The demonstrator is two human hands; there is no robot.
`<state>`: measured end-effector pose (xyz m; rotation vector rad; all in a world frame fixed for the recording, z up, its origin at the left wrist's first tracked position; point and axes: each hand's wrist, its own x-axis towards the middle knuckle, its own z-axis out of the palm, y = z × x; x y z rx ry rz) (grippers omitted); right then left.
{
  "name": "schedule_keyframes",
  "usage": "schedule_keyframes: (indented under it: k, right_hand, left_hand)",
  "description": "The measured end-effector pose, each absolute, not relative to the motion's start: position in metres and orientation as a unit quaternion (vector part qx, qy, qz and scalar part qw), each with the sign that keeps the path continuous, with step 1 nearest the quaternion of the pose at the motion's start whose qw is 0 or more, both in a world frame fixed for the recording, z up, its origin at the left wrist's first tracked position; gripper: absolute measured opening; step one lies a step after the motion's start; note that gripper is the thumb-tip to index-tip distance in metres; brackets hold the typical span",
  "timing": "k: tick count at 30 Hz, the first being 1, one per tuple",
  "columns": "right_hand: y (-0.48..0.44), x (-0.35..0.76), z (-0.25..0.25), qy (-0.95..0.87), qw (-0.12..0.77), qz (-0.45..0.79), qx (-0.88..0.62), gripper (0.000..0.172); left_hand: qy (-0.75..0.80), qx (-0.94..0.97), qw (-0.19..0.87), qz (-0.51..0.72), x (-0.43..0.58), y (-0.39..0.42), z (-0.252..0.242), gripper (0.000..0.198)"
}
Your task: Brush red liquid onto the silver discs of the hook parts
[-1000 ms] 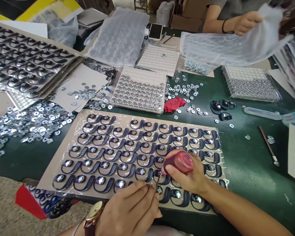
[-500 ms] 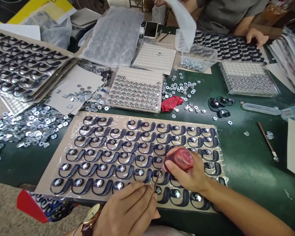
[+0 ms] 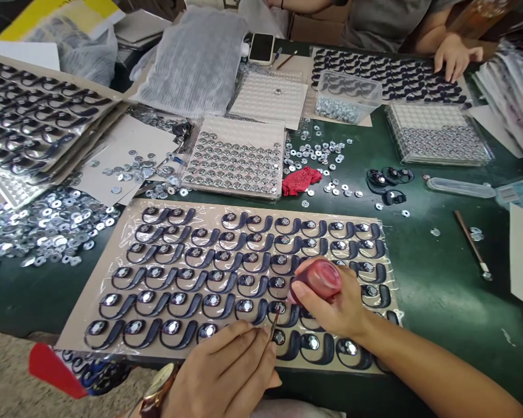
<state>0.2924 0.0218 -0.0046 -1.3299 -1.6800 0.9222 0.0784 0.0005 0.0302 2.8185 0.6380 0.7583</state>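
A plastic-covered board [image 3: 82, 290] carries rows of black curved pieces with shiny round studs. My left hand [image 3: 226, 366], with a watch on its wrist, pinches a thin stick [image 3: 275, 324], its tip touching a stud [image 3: 279, 307] in the second row from the near edge. My right hand [image 3: 337, 305] is wrapped round a red squeeze bottle [image 3: 320, 280], tilted with its nozzle end low beside that same stud. The fingers of my right hand partly hide the bottle, and the hand covers some black pieces.
Loose metal washers [image 3: 56, 226] pile up at left. Behind the board are a tray of studs [image 3: 239, 159], a red cloth [image 3: 301, 180] and a clear box [image 3: 346, 101]. Another stick [image 3: 471, 244] lies at right. Across the table, a person's hand [image 3: 455, 56] rests by another board.
The view has shifted slightly. The other person's whitish plastic sheet has moved away from above the clear box. My hands stay at the same stud, still holding the stick and bottle.
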Motion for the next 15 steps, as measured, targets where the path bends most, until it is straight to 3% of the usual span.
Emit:
schedule_keyframes:
  k: [15]
  right_hand:
    - [0.023, 0.293, -0.001, -0.683, 0.391, 0.333, -0.52, 0.011]
  left_hand:
    - [0.244, 0.909, 0.203, 0.272, 0.063, -0.003, 0.015, 0.023]
